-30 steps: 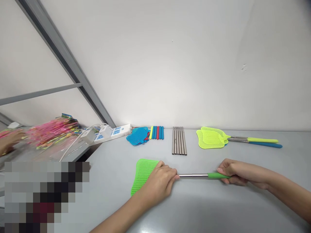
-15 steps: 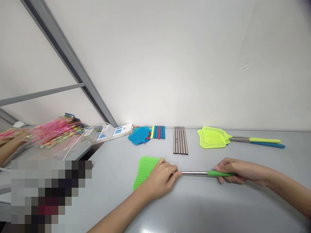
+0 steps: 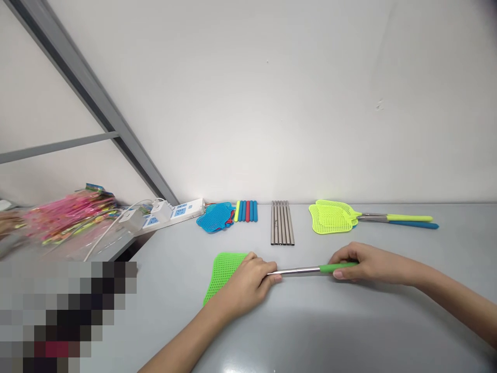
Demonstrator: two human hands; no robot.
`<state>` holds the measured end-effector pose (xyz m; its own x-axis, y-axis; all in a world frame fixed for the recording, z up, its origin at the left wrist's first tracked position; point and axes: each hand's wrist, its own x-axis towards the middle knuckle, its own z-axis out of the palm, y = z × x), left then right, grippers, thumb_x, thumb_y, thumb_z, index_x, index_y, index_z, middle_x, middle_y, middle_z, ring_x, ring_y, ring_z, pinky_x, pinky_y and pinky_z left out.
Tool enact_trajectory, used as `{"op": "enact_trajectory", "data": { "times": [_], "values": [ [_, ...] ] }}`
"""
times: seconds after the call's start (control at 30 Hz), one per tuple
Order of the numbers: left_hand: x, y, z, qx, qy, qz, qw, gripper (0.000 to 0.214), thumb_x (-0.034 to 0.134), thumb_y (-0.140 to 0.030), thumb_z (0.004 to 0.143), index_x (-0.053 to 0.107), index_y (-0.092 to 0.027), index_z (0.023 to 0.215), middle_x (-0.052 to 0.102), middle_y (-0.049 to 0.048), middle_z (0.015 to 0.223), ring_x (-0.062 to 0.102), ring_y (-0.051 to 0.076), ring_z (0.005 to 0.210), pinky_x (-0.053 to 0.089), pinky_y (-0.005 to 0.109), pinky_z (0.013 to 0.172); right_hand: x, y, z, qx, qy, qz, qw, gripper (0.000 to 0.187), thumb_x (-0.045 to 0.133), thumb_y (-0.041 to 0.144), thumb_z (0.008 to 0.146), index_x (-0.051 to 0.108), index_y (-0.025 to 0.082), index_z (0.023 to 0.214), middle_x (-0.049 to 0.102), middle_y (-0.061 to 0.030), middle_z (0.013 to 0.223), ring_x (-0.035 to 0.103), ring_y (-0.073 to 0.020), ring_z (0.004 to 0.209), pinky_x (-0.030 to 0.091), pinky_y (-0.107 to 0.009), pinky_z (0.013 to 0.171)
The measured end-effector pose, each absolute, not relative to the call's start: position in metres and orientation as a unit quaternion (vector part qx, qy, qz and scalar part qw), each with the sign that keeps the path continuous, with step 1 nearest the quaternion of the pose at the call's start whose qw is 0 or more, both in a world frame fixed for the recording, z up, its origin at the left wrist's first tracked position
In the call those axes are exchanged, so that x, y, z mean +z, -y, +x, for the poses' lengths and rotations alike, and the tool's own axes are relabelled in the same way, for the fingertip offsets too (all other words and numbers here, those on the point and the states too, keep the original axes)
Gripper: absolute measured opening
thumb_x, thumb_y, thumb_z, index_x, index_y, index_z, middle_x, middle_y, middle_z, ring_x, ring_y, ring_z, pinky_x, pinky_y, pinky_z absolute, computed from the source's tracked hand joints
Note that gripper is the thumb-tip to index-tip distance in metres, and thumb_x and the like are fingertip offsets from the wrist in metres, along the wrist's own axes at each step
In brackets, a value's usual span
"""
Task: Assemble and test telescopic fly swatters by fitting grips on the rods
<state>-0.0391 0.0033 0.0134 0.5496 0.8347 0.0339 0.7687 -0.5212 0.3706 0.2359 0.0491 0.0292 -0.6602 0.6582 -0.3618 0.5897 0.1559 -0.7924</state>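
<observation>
A green fly swatter (image 3: pixel 224 274) lies across the front of the grey table, its perforated head at the left. My left hand (image 3: pixel 252 282) is closed around the metal rod where it meets the head and hides that joint. My right hand (image 3: pixel 359 264) grips the green handle (image 3: pixel 328 268), thumb in front and fingers behind; the handle's far end is covered by the palm. Between the two hands a stretch of bare metal rod (image 3: pixel 298 271) shows.
Along the wall lie blue swatter heads (image 3: pixel 215 217), several coloured handles (image 3: pixel 247 211), several metal rods (image 3: pixel 282 224) and a stack of yellow and blue swatters (image 3: pixel 334 217). A power strip (image 3: pixel 186 209) sits at the table's left corner. Further left are bagged pink items (image 3: pixel 70 212) and another person's blurred hand (image 3: pixel 10 223).
The view has shifted slightly. My right hand has turned on the handle, its thumb now in front, and the handle end is tilted up a little. My left hand keeps its grip.
</observation>
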Motion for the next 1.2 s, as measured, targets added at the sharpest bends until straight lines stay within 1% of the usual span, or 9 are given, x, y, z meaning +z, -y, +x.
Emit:
{"op": "enact_trajectory", "data": {
  "times": [0.07, 0.2, 0.5, 0.6, 0.67, 0.77, 0.83, 1.0, 1.2],
  "values": [
    [0.014, -0.004, -0.039, 0.1, -0.461, 0.867, 0.162, 0.03, 0.03, -0.028, 0.09, 0.039, -0.018, 0.064, 0.048, -0.0021, 0.06, 0.045, 0.013, 0.06, 0.033, 0.028, 0.067, 0.031, -0.049, 0.235, 0.491, 0.772, -0.4, 0.046, 0.03, 0.049, 0.046, 0.077, 0.054, 0.018, 0.068, 0.039, 0.0022, 0.06, 0.032, -0.0106, 0.055, 0.023, -0.022, 0.049],
    [0.015, -0.002, -0.038, 0.083, -0.469, 0.866, 0.155, 0.028, 0.028, -0.028, 0.09, 0.039, -0.019, 0.067, 0.051, -0.0013, 0.064, 0.046, 0.014, 0.061, 0.032, 0.026, 0.063, 0.029, -0.045, 0.231, 0.461, 0.797, -0.386, 0.054, 0.038, 0.043, 0.045, 0.08, 0.038, 0.017, 0.055, 0.027, 0.0036, 0.057, 0.023, -0.009, 0.051, 0.019, -0.023, 0.047],
    [0.017, 0.008, -0.033, 0.004, -0.471, 0.879, 0.079, 0.019, 0.03, -0.027, 0.09, 0.042, -0.021, 0.077, 0.056, -0.0018, 0.068, 0.048, 0.014, 0.052, 0.022, 0.026, 0.048, 0.017, -0.035, 0.219, 0.486, 0.782, -0.386, 0.059, 0.038, 0.04, 0.041, 0.083, 0.031, 0.017, 0.055, 0.029, 0.0041, 0.056, 0.023, -0.0079, 0.051, 0.018, -0.022, 0.046],
    [0.011, 0.01, -0.03, 0.002, -0.468, 0.881, 0.07, 0.017, 0.03, -0.025, 0.09, 0.041, -0.021, 0.078, 0.057, -0.0012, 0.07, 0.05, 0.014, 0.053, 0.023, 0.026, 0.049, 0.017, -0.035, 0.22, 0.508, 0.773, -0.376, 0.044, 0.039, 0.042, 0.04, 0.083, 0.033, 0.016, 0.054, 0.032, 0.0045, 0.053, 0.023, -0.0073, 0.049, 0.018, -0.022, 0.045],
    [0.007, 0.012, -0.028, 0.002, -0.465, 0.883, 0.065, 0.017, 0.03, -0.024, 0.09, 0.041, -0.021, 0.077, 0.058, -0.0009, 0.069, 0.051, 0.014, 0.053, 0.024, 0.025, 0.05, 0.017, -0.035, 0.222, 0.534, 0.759, -0.369, 0.038, 0.036, 0.044, 0.038, 0.083, 0.041, 0.015, 0.054, 0.037, 0.0043, 0.05, 0.026, -0.007, 0.047, 0.019, -0.022, 0.045],
    [0.003, 0.016, -0.025, 0.005, -0.458, 0.887, 0.062, 0.015, 0.03, -0.022, 0.089, 0.04, -0.021, 0.078, 0.058, -0.0009, 0.069, 0.052, 0.015, 0.053, 0.024, 0.025, 0.049, 0.017, -0.036, 0.227, 0.595, 0.71, -0.376, 0.032, 0.029, 0.047, 0.036, 0.081, 0.058, 0.013, 0.066, 0.042, 0.0038, 0.048, 0.028, -0.0059, 0.042, 0.021, -0.021, 0.041],
    [0.001, 0.02, -0.023, 0.005, -0.457, 0.888, 0.055, 0.014, 0.031, -0.021, 0.089, 0.039, -0.021, 0.078, 0.059, -0.0013, 0.069, 0.052, 0.015, 0.053, 0.023, 0.026, 0.049, 0.016, -0.037, 0.229, 0.645, 0.662, -0.381, 0.018, 0.028, 0.049, 0.035, 0.079, 0.062, 0.011, 0.072, 0.042, 0.0039, 0.047, 0.027, -0.0046, 0.038, 0.018, -0.019, 0.036],
    [0.001, 0.025, -0.018, 0.005, -0.458, 0.888, 0.034, 0.01, 0.034, -0.017, 0.086, 0.039, -0.021, 0.078, 0.06, -0.0027, 0.068, 0.053, 0.015, 0.053, 0.02, 0.027, 0.048, 0.014, -0.039, 0.23, 0.744, 0.545, -0.386, -0.025, 0.026, 0.053, 0.033, 0.076, 0.064, 0.01, 0.072, 0.04, 0.005, 0.045, 0.02, -0.0017, 0.033, 0.007, -0.017, 0.029],
    [0.001, 0.027, -0.016, 0.004, -0.457, 0.889, 0.031, 0.009, 0.035, -0.018, 0.086, 0.04, -0.021, 0.078, 0.059, -0.003, 0.068, 0.051, 0.014, 0.052, 0.022, 0.026, 0.048, 0.011, -0.038, 0.228, 0.782, 0.495, -0.376, -0.048, 0.029, 0.053, 0.035, 0.077, 0.062, 0.009, 0.069, 0.038, 0.0058, 0.042, 0.016, -0.0006, 0.03, 0.004, -0.016, 0.026]
  ]
}}
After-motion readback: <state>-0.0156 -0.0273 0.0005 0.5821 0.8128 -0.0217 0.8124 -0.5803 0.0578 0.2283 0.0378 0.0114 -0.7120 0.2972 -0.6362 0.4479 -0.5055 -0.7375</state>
